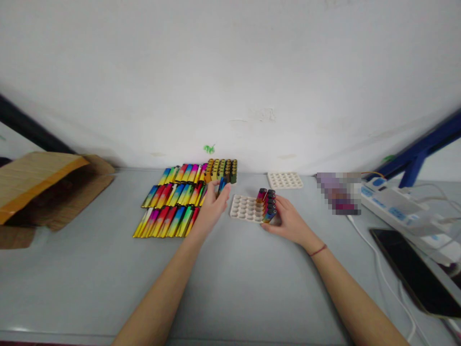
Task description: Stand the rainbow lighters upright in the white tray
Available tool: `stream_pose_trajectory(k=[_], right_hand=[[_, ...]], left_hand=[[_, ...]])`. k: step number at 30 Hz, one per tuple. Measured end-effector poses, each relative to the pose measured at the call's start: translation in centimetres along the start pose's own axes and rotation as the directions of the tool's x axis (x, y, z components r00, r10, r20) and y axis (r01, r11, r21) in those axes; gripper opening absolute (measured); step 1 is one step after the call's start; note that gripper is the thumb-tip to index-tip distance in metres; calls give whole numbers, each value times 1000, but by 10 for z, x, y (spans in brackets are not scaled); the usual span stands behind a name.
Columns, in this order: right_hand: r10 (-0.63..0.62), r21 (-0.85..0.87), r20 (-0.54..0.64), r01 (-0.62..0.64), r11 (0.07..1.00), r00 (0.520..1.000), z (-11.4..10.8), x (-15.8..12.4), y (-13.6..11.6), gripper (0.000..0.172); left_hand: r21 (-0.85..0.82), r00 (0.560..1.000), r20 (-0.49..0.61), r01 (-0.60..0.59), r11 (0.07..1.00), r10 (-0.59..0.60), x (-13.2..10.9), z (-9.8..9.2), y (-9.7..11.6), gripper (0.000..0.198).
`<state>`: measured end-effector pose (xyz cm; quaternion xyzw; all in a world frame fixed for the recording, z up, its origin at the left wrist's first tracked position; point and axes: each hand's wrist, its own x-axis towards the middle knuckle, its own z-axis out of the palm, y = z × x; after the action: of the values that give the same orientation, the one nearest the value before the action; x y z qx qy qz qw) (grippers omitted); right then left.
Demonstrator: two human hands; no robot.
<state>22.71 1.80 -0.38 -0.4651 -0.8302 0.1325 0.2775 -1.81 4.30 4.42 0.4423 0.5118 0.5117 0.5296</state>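
Cropped forearms (pixel 166 283), blue tube (pixel 222 183) half-hidden

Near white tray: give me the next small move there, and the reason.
Probably bring the blue piece, held in the left hand, over the near white tray and stand it beside the upright pieces: most visible pockets look unfilled, and the right hand is at the filled end.

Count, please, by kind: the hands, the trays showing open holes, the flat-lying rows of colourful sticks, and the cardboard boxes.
Left hand and right hand: 2
Near tray and far tray: 2
Far row, middle row, near row: 3
Cardboard box: 1
Total: 8
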Motion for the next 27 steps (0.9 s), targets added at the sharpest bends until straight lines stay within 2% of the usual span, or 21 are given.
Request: stream_pose_trajectory(k=[4, 6, 13, 16, 27], right_hand=[[-1, -6, 2, 1, 1000, 1000, 0, 0, 0, 67], [-1, -13, 0, 1, 1000, 1000, 0, 0, 0, 66], [5, -20, 8, -5, 1000, 1000, -1, 0, -1, 67], [6, -20, 2, -6, 1000, 1000, -1, 0, -2, 67], [-4, -18, -1, 4, 1000, 1000, 1, -1, 1, 69]], left_hand=[[50, 990, 67, -124, 991, 121, -3, 4, -5, 38], [42, 986, 81, -149, 988, 145, -4, 6, -6, 40], [-226, 993, 87, 94, 970, -76, -12, 14, 3, 41], [-236, 986, 81, 159, 959, -144, -15, 17, 6, 50], [-243, 994, -44, 87, 966, -101, -18, 24, -3, 46]])
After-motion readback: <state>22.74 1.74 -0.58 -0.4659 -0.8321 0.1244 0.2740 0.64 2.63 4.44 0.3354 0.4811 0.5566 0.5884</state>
